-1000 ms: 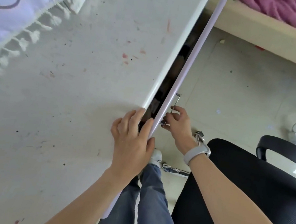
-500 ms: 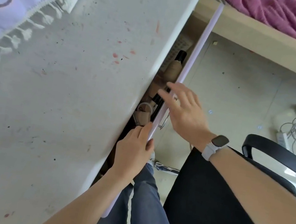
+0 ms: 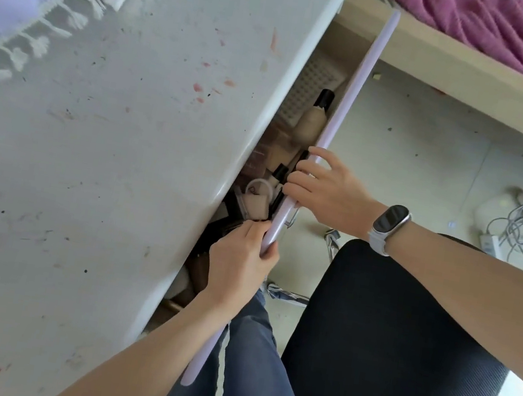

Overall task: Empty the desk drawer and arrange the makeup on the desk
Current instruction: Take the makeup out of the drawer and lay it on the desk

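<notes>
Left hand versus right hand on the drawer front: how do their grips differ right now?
The left hand holds the lilac drawer front nearer the person; the right hand holds it farther along.
The left hand's grip comes from the desk side, thumb across the top edge; the right hand reaches over from the floor side, fingers hooked into the drawer.
Only the right wrist wears a smartwatch.
Both grip the same top edge.

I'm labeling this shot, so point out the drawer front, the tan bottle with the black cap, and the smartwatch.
drawer front (image 3: 352, 92), head view, lilac top edge.
tan bottle (image 3: 311, 125), head view, its body.
smartwatch (image 3: 391, 219), head view, dark screen.
</notes>
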Action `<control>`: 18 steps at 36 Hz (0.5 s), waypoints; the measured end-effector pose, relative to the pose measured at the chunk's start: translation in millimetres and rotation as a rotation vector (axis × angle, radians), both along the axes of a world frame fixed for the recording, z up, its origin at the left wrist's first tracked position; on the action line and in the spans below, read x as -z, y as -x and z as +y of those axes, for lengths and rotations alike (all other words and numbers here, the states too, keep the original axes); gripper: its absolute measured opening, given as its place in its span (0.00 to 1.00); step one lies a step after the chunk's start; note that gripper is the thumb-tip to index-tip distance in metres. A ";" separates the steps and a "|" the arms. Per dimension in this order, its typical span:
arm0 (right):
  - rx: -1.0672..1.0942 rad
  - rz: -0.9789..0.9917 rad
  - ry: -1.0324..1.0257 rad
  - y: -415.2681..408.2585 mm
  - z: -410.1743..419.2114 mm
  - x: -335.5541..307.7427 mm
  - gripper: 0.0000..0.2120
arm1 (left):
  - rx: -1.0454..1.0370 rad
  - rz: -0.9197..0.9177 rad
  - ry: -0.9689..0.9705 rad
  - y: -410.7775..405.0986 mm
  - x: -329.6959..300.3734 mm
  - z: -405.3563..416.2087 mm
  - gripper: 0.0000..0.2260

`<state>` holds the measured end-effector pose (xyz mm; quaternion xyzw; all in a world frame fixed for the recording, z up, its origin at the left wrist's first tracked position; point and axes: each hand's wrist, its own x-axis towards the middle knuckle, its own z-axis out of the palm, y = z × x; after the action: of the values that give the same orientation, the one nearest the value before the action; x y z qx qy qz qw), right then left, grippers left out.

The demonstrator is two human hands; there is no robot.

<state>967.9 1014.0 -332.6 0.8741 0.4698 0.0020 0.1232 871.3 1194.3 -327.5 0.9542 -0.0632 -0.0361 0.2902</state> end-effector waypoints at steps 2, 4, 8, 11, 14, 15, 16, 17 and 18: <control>0.018 0.022 0.053 5.4 -9.3 -2.4 0.17 | 0.007 0.028 0.007 4.2 1.4 -7.4 0.08; 0.039 0.042 0.070 10.7 -17.3 -3.3 0.24 | 0.032 0.046 0.018 8.6 3.9 -14.1 0.07; 0.022 0.033 0.040 15.9 -25.8 0.3 0.20 | 0.061 0.054 -0.008 11.5 11.0 -20.9 0.07; 0.011 0.027 0.035 19.2 -28.2 6.3 0.15 | 0.074 0.075 -0.039 11.5 17.1 -26.0 0.08; 0.044 0.027 -0.002 24.6 -30.1 15.2 0.18 | 0.071 0.101 -0.052 13.9 22.2 -29.6 0.08; 0.061 0.028 -0.022 25.9 -30.3 17.6 0.20 | 0.074 0.104 -0.056 14.0 24.1 -29.8 0.08; 0.075 0.032 -0.041 26.6 -30.7 19.8 0.21 | 0.082 0.104 -0.059 13.6 26.1 -29.5 0.08; 0.084 0.037 -0.060 26.3 -31.0 20.9 0.22 | 0.091 0.100 -0.064 12.6 27.9 -28.8 0.09; 0.087 0.044 -0.079 25.1 -31.4 20.9 0.22 | 0.103 0.097 -0.068 11.3 29.2 -27.9 0.09</control>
<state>942.8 982.6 -353.4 0.8978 0.4335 -0.0041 0.0780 859.9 1166.4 -356.7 0.9561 -0.0968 -0.0996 0.2582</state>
